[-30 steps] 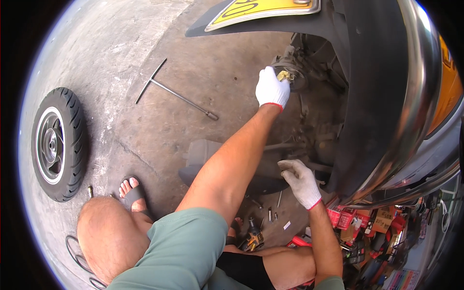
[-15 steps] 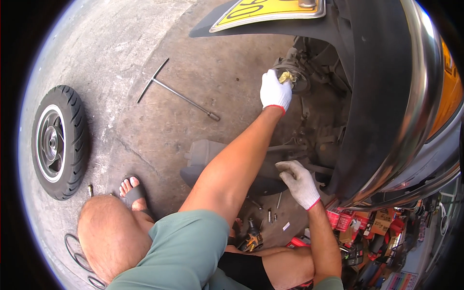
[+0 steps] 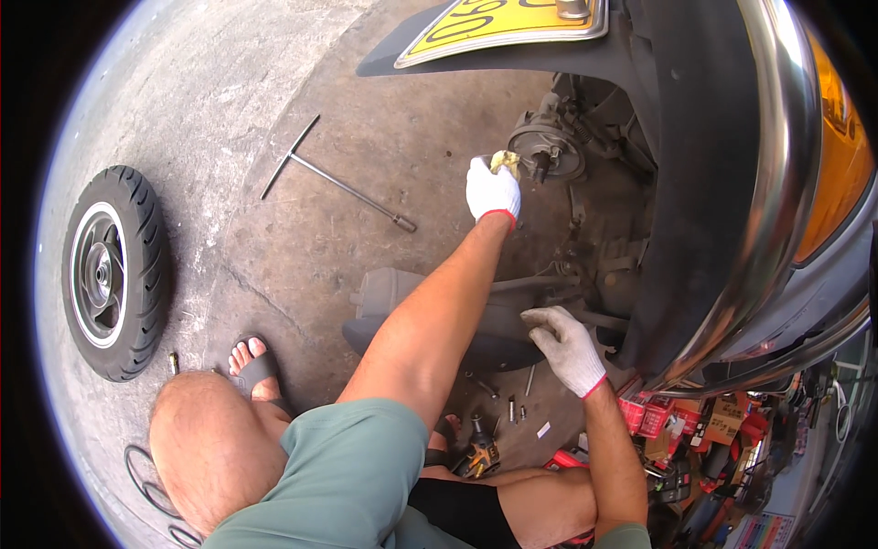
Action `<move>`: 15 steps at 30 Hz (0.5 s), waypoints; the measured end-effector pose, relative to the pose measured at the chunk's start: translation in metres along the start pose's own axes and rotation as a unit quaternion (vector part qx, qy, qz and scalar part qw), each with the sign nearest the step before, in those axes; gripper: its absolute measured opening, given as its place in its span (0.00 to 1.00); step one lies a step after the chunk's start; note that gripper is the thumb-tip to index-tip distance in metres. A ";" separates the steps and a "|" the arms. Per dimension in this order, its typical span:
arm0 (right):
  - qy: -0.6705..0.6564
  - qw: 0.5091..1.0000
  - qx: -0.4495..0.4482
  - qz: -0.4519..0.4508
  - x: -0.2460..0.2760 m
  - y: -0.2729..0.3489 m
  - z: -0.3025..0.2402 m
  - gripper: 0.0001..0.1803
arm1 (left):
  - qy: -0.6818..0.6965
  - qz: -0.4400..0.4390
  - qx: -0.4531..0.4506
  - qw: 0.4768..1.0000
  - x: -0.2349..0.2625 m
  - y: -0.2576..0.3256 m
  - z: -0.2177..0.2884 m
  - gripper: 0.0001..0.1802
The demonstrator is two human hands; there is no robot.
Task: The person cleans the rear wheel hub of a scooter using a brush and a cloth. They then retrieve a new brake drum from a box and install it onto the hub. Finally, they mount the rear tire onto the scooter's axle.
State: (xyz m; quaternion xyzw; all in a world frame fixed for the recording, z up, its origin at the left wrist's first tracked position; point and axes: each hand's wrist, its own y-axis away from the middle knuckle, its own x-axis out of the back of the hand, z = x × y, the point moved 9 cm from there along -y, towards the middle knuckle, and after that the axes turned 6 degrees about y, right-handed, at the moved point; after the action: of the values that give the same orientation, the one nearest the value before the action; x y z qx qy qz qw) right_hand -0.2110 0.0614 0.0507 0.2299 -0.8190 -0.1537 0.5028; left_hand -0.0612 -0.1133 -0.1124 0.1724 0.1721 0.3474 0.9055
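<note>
My left hand [image 3: 494, 190], in a white glove with a red cuff, is closed round a crumpled yellow rag [image 3: 505, 163]. It is just left of the wheel hub [image 3: 549, 154] at the rear of a scooter, apart from it; the hub's dark axle stub is bare. My right hand [image 3: 567, 346], in a greyed white glove, is beside the dark exhaust muffler [image 3: 494, 329], its thumb and fingers apart with nothing seen between them. Whether it touches the muffler I cannot tell.
A removed wheel [image 3: 114, 274] is at the far left. On the floor are a T-handle wrench [image 3: 343, 181], a yellow and black power tool [image 3: 477, 450] and several small sockets [image 3: 514, 410]. The black fender with its yellow plate [image 3: 508, 27] overhangs the hub. Red boxes [image 3: 654, 419] stand at lower right.
My left hand has pulled back from the hub to the left and slightly down, with the rag still in it, and more of the hub shows. My right hand has hardly moved.
</note>
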 end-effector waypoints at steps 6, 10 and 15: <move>0.005 1.000 -0.007 -0.005 -0.002 0.000 0.003 0.14 | 0.024 -0.102 -0.016 0.994 -0.026 0.007 0.025 0.19; 0.011 1.000 -0.007 -0.003 -0.002 0.000 0.003 0.14 | -0.016 -0.082 0.000 0.997 -0.019 0.004 0.015 0.20; 0.020 1.000 0.002 -0.013 -0.006 -0.002 -0.001 0.14 | -0.045 -0.086 0.033 0.995 -0.012 -0.001 -0.004 0.23</move>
State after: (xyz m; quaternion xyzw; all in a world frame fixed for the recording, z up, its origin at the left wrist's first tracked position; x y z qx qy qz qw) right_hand -0.2072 0.0625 0.0461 0.2447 -0.8060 -0.1539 0.5165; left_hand -0.0704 -0.1213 -0.1143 0.2023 0.1571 0.2544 0.9326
